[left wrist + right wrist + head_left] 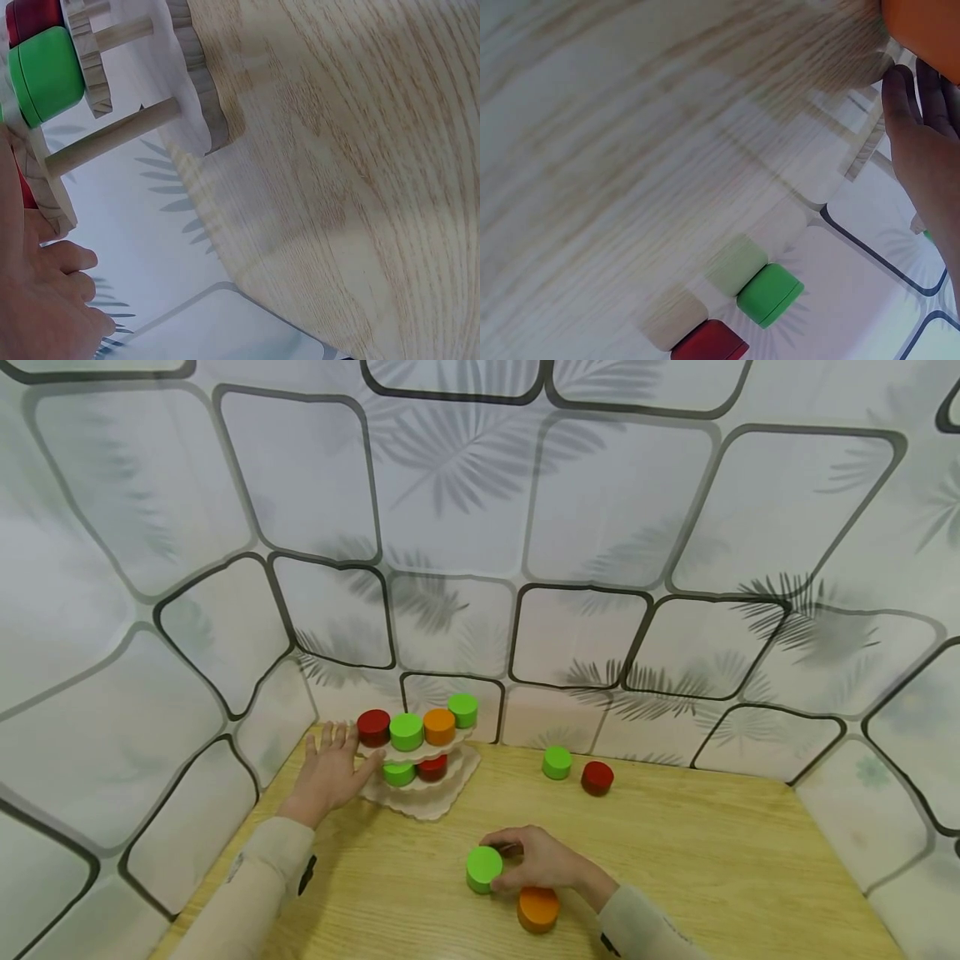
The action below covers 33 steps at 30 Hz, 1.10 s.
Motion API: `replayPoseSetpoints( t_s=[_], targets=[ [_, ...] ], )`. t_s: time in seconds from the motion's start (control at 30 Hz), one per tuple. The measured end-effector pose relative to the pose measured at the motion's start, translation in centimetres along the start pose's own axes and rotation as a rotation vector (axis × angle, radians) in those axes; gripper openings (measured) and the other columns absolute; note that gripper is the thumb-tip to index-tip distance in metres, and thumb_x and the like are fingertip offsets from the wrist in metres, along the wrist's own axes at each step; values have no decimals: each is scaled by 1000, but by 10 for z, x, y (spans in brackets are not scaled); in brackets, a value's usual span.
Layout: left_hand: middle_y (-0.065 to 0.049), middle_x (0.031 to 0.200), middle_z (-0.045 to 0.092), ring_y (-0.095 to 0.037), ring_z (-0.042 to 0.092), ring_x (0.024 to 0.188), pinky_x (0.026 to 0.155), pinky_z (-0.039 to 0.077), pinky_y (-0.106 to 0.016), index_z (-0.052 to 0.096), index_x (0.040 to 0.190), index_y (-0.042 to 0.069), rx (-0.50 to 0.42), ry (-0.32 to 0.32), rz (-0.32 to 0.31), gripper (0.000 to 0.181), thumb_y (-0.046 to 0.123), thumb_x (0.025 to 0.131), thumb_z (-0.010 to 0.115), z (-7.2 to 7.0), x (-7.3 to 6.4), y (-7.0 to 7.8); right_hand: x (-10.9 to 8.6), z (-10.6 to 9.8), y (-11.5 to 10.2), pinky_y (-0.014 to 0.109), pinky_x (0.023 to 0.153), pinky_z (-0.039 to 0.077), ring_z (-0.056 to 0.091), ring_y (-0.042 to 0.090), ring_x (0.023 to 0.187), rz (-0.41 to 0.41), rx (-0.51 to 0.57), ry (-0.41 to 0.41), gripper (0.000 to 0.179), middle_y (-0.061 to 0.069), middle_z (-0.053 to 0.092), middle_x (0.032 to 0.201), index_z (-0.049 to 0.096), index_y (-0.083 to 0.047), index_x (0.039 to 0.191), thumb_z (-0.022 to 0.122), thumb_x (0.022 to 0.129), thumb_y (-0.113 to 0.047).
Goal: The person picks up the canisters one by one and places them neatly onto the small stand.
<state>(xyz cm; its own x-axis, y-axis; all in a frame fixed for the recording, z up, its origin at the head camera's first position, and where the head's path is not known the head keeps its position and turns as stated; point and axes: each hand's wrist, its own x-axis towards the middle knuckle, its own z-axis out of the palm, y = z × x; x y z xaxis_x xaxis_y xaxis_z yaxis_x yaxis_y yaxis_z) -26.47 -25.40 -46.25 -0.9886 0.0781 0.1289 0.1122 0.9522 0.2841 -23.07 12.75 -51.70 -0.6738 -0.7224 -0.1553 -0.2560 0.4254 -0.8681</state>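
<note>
A tiered wooden stand (442,806) with scalloped edges holds red, green and orange round tins. My left hand (330,777) rests at the left edge of its upper tier, fingers spread beside a red tin (373,728), thumb along the tier's front edge. In the left wrist view, fingertips (79,286) show just past the tier. My right hand (542,860) holds a green tin (483,869) low over the table, thumb on its near side and fingers behind. Close below that hand sits an orange tin (538,910), which fills a corner of the right wrist view and hides the held tin there.
Toward the back of the wood-grain table (675,860) stand a loose green tin (557,763) and a dark red tin (597,778), side by side. Patterned white walls (600,635) close off the back and both sides.
</note>
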Motion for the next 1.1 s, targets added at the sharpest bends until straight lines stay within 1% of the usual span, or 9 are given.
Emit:
replayPoseSetpoints(
  t_s=[0.13,0.27,0.47,0.53,0.67,0.77,0.9,1.1],
  targets=[
    [-38,166,26,-59,13,157,124,9,-78,34,159,-12,6,2,-3,90,63,109,37,-1,-1,1,1,0,-1,35,112,51,66,15,124,5,1,13,53,-1,71,136,68,-14,139,83,89,-23],
    [-37,166,27,-59,14,157,124,10,-78,34,159,-12,10,6,-2,89,62,109,37,-1,-1,1,4,-2,-1,37,109,54,66,14,119,9,-5,47,49,-1,73,132,70,-17,136,84,89,-22],
    [-37,167,26,-58,13,157,124,9,-77,33,160,-11,9,5,-6,89,62,109,37,0,-1,1,11,-8,0,25,97,55,66,12,111,26,-5,110,49,1,74,126,70,-13,135,84,89,-22],
    [-37,167,26,-58,13,157,124,9,-78,34,159,-11,5,6,-6,89,62,109,37,0,-1,1,14,-10,1,24,95,55,67,12,109,22,-6,124,49,2,74,125,69,-11,135,84,89,-22],
    [-37,166,27,-58,14,157,123,11,-77,34,159,-11,11,9,-2,88,61,109,38,0,0,1,18,-14,1,29,96,59,69,15,111,4,4,149,49,5,75,125,69,-8,135,84,90,-20],
    [-37,166,28,-58,16,157,123,12,-78,35,159,-11,17,11,-1,88,61,109,38,0,0,1,22,-16,-2,35,97,61,71,21,113,-11,9,172,49,9,74,125,68,-6,135,84,90,-18],
    [-37,166,28,-58,16,157,123,12,-77,35,159,-11,20,11,-4,88,61,109,39,0,0,1,27,-18,-6,38,97,61,72,26,113,-11,-12,215,51,11,74,127,68,-5,136,85,89,-18],
    [-38,166,27,-58,15,157,124,10,-77,34,159,-12,17,7,0,88,60,109,39,-1,0,1,33,-20,-11,39,96,60,72,22,110,9,-30,285,52,11,73,129,68,-7,137,84,90,-22]
  ],
)
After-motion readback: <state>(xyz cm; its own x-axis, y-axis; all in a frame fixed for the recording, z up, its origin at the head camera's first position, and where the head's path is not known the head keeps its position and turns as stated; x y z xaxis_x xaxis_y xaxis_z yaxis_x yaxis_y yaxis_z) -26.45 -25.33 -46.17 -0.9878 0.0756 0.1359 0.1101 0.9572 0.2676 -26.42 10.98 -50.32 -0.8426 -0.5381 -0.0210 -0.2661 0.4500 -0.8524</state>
